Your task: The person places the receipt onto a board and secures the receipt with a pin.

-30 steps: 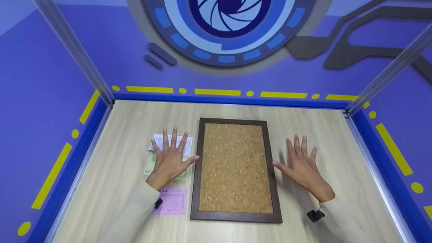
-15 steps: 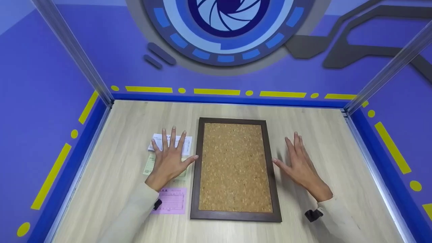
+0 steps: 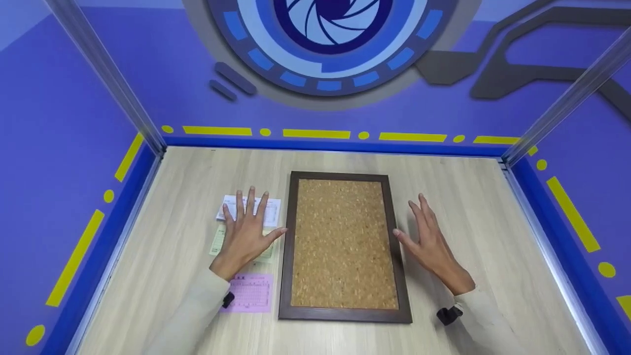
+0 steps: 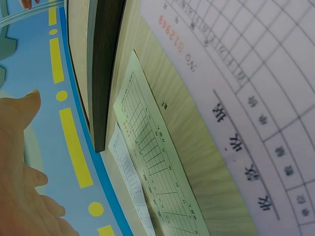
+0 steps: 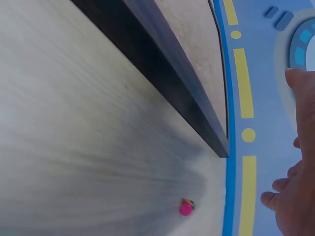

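Note:
A cork board [image 3: 342, 241] with a dark brown frame lies flat between my hands. My left hand [image 3: 246, 239] hovers left of it with fingers spread, over a white printed slip [image 3: 272, 212] and a green slip [image 3: 217, 242], partly covering both. Nearer me lies a pink slip [image 3: 254, 295], its left side hidden by the sleeve. My right hand [image 3: 434, 249] is held over the table just right of the board, fingers extended, its thumb tip overlapping the frame's right edge in the head view. Neither hand holds anything. Small round pink pieces [image 5: 185, 210] lie on the table in the right wrist view.
The light wood table [image 3: 172, 276] is enclosed by a back wall [image 3: 384, 116] and side walls, blue with yellow dashes. Metal posts [image 3: 106, 74] stand at the back corners. Each wrist carries a small black camera [image 3: 449, 315].
My right hand has moved left towards the board and turned more side-on, its fingers drawing closer together. The left hand has shifted very slightly left. Board and slips lie as before.

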`<state>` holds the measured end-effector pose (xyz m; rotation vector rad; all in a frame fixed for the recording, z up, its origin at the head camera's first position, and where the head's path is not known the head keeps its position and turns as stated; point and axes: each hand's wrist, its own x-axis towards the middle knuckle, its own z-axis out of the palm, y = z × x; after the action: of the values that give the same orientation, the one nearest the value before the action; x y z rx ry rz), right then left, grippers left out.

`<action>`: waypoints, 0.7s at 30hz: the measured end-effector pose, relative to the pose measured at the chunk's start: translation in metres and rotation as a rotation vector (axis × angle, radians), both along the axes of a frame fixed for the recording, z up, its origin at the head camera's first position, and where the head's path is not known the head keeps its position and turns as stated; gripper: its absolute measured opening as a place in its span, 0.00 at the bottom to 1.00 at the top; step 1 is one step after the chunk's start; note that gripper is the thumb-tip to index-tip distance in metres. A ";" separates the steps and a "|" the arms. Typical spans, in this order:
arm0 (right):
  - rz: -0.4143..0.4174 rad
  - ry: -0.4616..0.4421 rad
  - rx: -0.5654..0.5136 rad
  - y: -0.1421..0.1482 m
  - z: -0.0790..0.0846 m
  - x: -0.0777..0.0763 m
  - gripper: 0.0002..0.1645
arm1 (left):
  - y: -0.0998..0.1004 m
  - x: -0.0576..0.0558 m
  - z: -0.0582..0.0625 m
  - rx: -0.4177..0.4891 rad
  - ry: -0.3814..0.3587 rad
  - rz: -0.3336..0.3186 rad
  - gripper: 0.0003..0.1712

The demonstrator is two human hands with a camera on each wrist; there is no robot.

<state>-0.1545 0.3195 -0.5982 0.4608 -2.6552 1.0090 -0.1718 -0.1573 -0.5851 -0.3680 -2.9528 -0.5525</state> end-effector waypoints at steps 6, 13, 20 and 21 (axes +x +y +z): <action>0.033 0.014 -0.046 -0.008 -0.013 0.000 0.49 | -0.003 0.000 -0.002 0.018 -0.006 -0.008 0.62; 0.037 -0.052 -0.088 -0.014 -0.030 -0.001 0.46 | -0.006 0.002 -0.003 0.014 0.005 0.003 0.62; 0.020 -0.117 -0.116 -0.020 -0.041 0.000 0.44 | -0.010 0.004 -0.005 0.002 0.013 0.016 0.62; 0.015 -0.123 -0.116 -0.021 -0.042 0.000 0.44 | -0.010 0.004 -0.005 0.000 0.013 0.017 0.62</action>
<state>-0.1548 0.2988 -0.6403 0.4064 -2.6836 1.2259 -0.1682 -0.1673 -0.5897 -0.3446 -2.9403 -0.5463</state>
